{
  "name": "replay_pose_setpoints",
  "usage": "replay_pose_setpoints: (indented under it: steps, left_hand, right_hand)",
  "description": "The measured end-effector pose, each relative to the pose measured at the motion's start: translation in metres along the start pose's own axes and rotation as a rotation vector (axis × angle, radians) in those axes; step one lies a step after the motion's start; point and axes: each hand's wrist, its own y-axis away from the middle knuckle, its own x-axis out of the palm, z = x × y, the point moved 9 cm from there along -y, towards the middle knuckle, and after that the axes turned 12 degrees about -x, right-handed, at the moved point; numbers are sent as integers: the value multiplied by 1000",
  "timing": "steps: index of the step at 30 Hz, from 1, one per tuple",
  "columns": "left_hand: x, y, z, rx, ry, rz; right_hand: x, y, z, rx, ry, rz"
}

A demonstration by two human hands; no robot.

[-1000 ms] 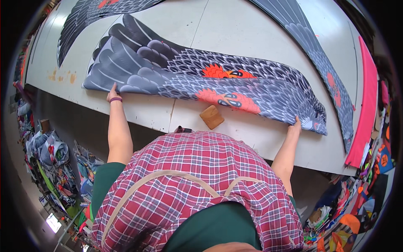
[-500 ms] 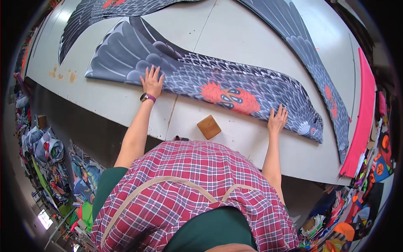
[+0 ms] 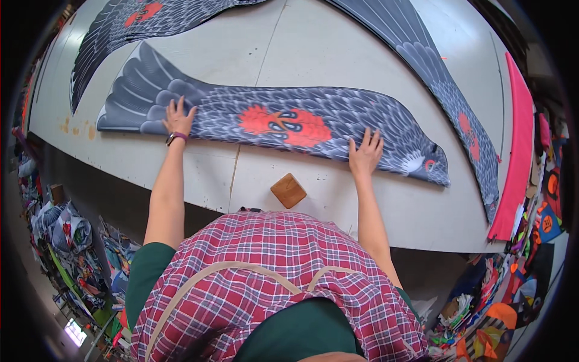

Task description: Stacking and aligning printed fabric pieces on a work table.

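A bird-shaped fabric piece, printed with grey feathers and a red patch, lies across the table in front of me. Its fan-shaped tail points left and its head points right. My left hand, with a dark watch band at the wrist, rests with spread fingers where the tail meets the body. Lying flat near the lower edge of the body, right of the red patch, is my right hand, its fingers apart. Neither hand grips anything. Closer to me stands a small brown wooden block.
Similar printed pieces lie at the far left and along the right. A bright pink fabric strip runs by the right edge of the pale table. Colourful fabric piles hang or lie beyond both sides.
The bird piece's upper layer, which was bunched and offset from the layer below, now lies smooth with its top edges together. Both hands and the piece appear further left in view.
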Motion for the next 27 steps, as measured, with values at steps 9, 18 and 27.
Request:
replay_pose_setpoints:
  steps: [9, 18, 27]
  left_hand:
    - [9, 30, 8, 57, 91, 2]
    - [17, 6, 26, -28, 58, 29]
    - [21, 3, 40, -70, 107, 39]
  right_hand:
    - [-4, 4, -22, -68, -31, -144]
    - [4, 1, -6, -50, -35, -91]
    - [5, -3, -3, -41, -5, -96]
